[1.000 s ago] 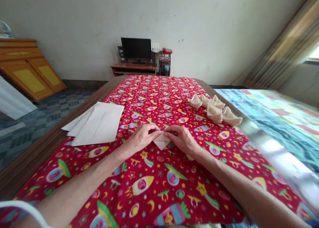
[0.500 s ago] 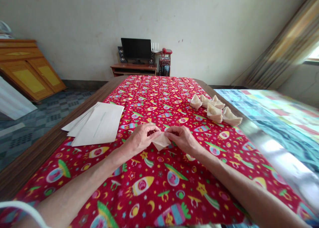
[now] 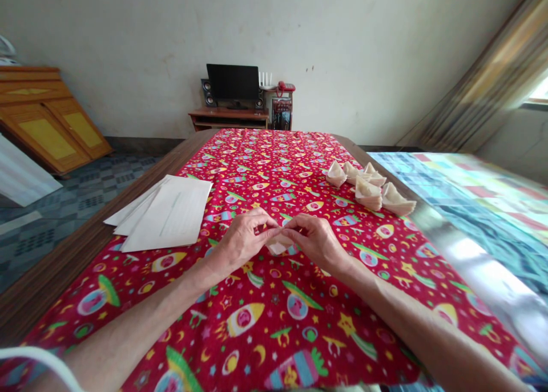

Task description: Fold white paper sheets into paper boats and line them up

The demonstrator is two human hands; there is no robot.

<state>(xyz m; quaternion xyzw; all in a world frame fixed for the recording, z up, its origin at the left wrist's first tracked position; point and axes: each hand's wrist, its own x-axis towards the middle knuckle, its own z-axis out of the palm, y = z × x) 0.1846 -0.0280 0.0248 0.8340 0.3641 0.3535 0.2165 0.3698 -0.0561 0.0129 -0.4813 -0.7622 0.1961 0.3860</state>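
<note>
A small folded piece of cream paper [image 3: 277, 246] rests on the red patterned tablecloth [image 3: 274, 300] in the middle of the table. My left hand [image 3: 244, 239] pinches its left side with closed fingers. Closed on its right side is my right hand [image 3: 314, 241], and the fingertips of both hands meet over the paper. Most of the paper is hidden under my fingers.
Several flat white sheets [image 3: 165, 214] lie to the left on the cloth. Several folded paper shapes [image 3: 370, 189] sit in a group at the right. The wooden table edge [image 3: 68, 261] runs along the left. A bed with a colourful cover [image 3: 475, 209] stands right.
My hands have drawn closer together over the folded paper, so less of it shows now. The paper's lower corner, visible before, is mostly covered.
</note>
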